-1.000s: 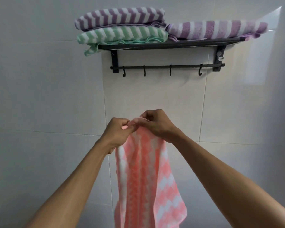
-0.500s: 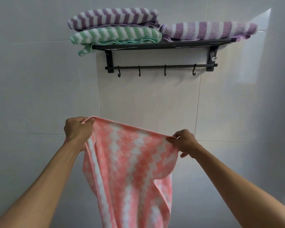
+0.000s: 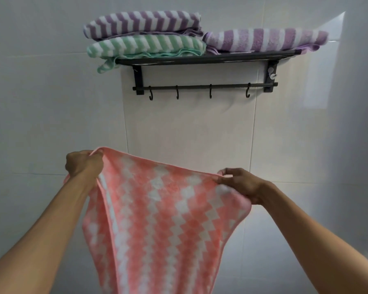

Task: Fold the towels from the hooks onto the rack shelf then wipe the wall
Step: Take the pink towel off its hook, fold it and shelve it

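So the pink towel (image 3: 157,219) is now spread wide, when a second ago it hung bunched between both fists. Left hand (image 3: 84,165) and right hand (image 3: 240,184) each pinch a top corner, below the hooks (image 3: 210,94). Looks ready for folding; shelf (image 3: 206,58) already holds three.

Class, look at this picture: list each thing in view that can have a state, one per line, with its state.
pink towel: unfolded, held spread by its top edge, hanging down
left hand: grips the towel's left corner
right hand: pinches the towel's right corner
upper purple towel: folded, stacked on the green one
green towel: folded, one corner hanging off the shelf
right purple towel: folded, on the shelf
rack shelf: holds three towels
hooks: all four bare
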{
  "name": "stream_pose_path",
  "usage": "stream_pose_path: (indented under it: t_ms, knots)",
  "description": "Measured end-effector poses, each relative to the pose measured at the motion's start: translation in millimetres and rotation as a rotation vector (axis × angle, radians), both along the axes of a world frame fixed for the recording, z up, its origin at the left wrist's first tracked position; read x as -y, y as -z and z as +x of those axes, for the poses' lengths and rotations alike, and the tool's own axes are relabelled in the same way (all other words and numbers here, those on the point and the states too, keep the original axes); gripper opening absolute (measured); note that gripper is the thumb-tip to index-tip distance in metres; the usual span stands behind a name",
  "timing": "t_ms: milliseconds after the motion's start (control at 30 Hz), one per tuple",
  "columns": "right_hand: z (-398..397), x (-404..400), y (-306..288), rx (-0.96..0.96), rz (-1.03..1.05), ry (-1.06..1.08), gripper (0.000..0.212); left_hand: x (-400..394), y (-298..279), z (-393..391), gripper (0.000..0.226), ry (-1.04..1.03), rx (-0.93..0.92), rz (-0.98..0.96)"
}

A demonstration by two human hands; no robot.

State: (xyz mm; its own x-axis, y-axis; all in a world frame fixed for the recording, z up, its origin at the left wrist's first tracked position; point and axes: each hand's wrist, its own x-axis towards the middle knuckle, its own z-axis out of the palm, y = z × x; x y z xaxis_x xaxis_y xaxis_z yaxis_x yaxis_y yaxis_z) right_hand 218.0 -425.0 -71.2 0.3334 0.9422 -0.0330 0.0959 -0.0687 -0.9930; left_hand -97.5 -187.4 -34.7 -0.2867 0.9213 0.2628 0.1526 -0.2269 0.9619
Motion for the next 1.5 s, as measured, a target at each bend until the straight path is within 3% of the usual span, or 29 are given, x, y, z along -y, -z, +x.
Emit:
stream_pose_path:
  t_ms: [67, 133, 233, 300, 333, 400, 467, 600, 767, 933, 1067, 1233, 1333, 1500]
  knots:
    - [-5, 1, -10, -0.181, 0.125, -0.167, 0.02, -3, 3, 1, 0.022, 0.05, -0.018, -0.019]
    - [-18, -6, -20, -0.183, 0.183, -0.196, 0.011, -2, 7, 6, 0.02, 0.121, -0.047, -0.032]
    - [-38, -15, -35, -0.117, 0.197, -0.304, 0.032, 5, 16, 26, 0.014, 0.266, -0.062, -0.029]
    - [-47, -21, -43, 0.013, 0.191, -0.383, 0.042, 15, 18, 39, 0.009, 0.369, -0.038, -0.018]
    - [-52, -25, -45, 0.138, 0.183, -0.352, 0.044, 20, 17, 43, 0.018, 0.419, -0.055, -0.013]
    - [-62, -35, -49, 0.4, 0.211, -0.156, 0.033, 32, 15, 49, 0.037, 0.489, -0.105, -0.021]
    - [-68, -43, -49, 0.563, 0.265, -0.001, 0.017, 43, 15, 54, 0.041, 0.556, -0.079, -0.063]
    - [-64, -51, -50, 0.797, 0.304, 0.068, 0.021, 54, 19, 58, 0.041, 0.647, 0.005, -0.229]
    - [-65, -40, -57, 0.634, 0.457, 0.011, 0.025, 55, 23, 59, 0.052, 0.753, 0.185, -0.292]
    - [-79, -39, -62, 0.83, 0.405, -0.069, 0.016, 61, 24, 69, 0.026, 0.786, 0.228, -0.246]
    - [-90, -36, -66, 0.556, 0.581, -0.082, 0.022, 76, 20, 80, 0.024, 0.769, 0.331, -0.223]
    - [-89, -58, -39, 0.744, 0.466, 0.172, 0.019, 90, 9, 90, 0.033, 0.936, 0.517, -0.204]
    - [-86, -60, -24, 0.727, 0.46, 0.305, 0.021, 95, 11, 95, 0.034, 1.0, 0.571, -0.211]
    - [-87, -58, -24, 0.655, 0.499, 0.338, 0.026, 98, 15, 99, 0.031, 0.998, 0.584, -0.199]
